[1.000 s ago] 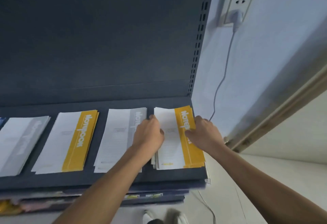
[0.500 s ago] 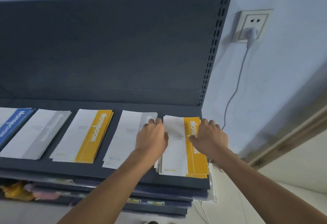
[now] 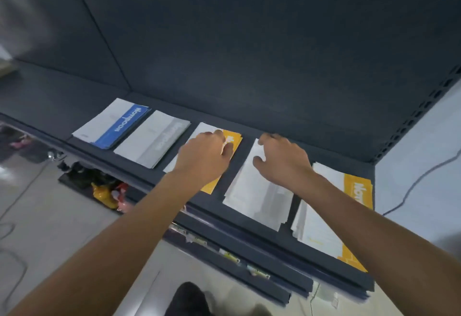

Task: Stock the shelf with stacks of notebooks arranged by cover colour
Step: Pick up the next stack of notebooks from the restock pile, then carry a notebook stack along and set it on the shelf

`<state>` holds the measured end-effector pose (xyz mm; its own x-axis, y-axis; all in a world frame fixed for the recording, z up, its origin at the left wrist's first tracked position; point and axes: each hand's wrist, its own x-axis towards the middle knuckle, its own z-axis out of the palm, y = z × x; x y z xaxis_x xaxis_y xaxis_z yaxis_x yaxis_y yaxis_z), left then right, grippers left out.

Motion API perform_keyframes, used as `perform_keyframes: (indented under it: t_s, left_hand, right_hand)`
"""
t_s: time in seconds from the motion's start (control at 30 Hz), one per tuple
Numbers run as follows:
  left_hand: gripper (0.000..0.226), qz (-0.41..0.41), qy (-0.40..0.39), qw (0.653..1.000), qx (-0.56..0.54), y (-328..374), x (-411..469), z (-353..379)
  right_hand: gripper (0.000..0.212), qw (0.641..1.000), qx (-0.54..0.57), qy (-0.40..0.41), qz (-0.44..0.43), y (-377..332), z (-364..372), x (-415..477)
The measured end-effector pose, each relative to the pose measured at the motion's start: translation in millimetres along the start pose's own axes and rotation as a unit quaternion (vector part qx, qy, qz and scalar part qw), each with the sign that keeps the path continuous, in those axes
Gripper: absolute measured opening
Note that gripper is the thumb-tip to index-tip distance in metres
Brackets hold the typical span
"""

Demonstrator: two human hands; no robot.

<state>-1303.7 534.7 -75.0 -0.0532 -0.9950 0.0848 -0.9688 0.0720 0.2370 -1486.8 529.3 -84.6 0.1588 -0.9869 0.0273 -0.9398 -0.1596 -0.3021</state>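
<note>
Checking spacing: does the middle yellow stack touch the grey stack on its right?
Apart. Head view shows bare shelf between middle yellow stack and grey stack.

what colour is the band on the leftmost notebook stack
Blue with white lettering, on the leftmost white notebook stack; seen best in the head view.

Bare shelf (image 3: 50, 86) lies open left of the blue stack (image 3: 117, 123). Rightward, only narrow dark strips part the stacks. The left hand (image 3: 204, 158) curls over a yellow stack (image 3: 233, 138), the right hand (image 3: 282, 158) over the grey stack (image 3: 257, 196) beside it. The back panel (image 3: 249, 54) closes the rear — a perforated upright (image 3: 419, 116) the right end.
</note>
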Motion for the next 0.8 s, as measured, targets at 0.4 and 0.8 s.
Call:
perform_keyframes:
  t_s: [0.4,0.8]
  left_hand:
    - [0.032,-0.095,0.053,0.994,-0.005,-260,-8,-71]
    - [0.031,-0.163,0.062,0.984,-0.021,-491,-29,-119]
  right_hand:
    - [0.038,0.992,-0.012,-0.024,-0.12,-262,72,86]
    - [0.027,0.981,0.012,-0.034,-0.191,-470,142,147]
